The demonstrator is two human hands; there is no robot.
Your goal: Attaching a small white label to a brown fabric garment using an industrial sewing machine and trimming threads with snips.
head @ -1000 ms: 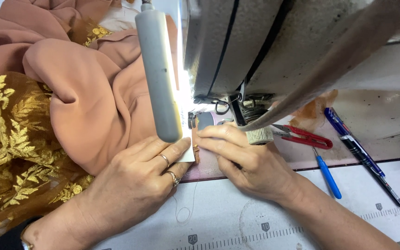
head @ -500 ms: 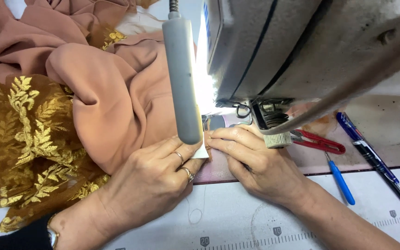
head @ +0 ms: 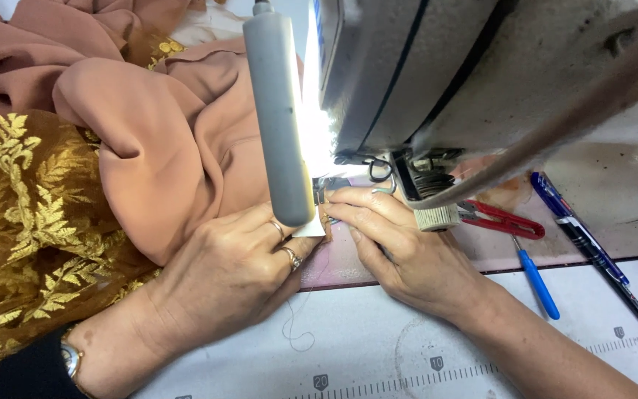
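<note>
My left hand (head: 234, 270), with two rings, lies flat on a dusty-pink fabric (head: 171, 140) and presses it down by the needle area. My right hand (head: 400, 247) rests on the fabric's edge just right of the presser foot (head: 321, 193), fingertips pinching the cloth flat. A small white label (head: 311, 230) lies between my two hands. The grey sewing machine head (head: 444, 74) looms over both hands, and a grey tube lamp (head: 278, 111) hangs in front and hides part of the needle area.
Brown lace with gold leaf embroidery (head: 31, 222) is piled at the left. Red thread snips (head: 500, 219), a blue-handled tool (head: 537, 281) and a dark blue pen (head: 592, 247) lie on the table to the right. A printed ruler strip (head: 437, 366) runs along the table's near edge.
The view has shifted, so the machine and hands sit further right and closer. Both hands stay pressed on the pink fabric at the needle, barely moved.
</note>
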